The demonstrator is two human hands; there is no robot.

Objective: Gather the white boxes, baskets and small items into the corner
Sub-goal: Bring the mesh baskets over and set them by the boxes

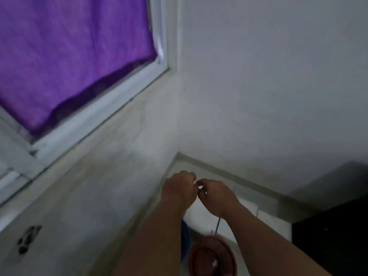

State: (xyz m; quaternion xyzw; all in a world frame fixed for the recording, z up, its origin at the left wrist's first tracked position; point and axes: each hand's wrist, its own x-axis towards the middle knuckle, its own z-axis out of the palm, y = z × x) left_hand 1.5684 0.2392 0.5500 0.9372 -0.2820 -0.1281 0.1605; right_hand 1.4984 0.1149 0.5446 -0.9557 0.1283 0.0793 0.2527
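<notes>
So I've got both hands out over the floor corner where the two walls meet. Left hand (179, 188) is curled into a loose fist and the right hand (216, 194) is curled right next to it, knuckles nearly touching. There's a bit of something pale between the fingertips, but the picture's blurry and I honestly can't tell if I'm pinching a small item or nothing at all.

Under my wrists there's a white box (201, 214) flat on the floor, already tight in the corner. A reddish round basket (213, 257) sits just this side of it, with something blue (185, 236) poking out from behind my left forearm.

My take on doing this bit right: lower whatever's in the fingers onto the box or just beside it, close to the wall, rather than dropping it from up here, since small stuff bounces. Then nudge the basket in till it touches the box. A thin dark cord (217, 226) hangs by my right wrist, and I'd keep that from snagging.
</notes>
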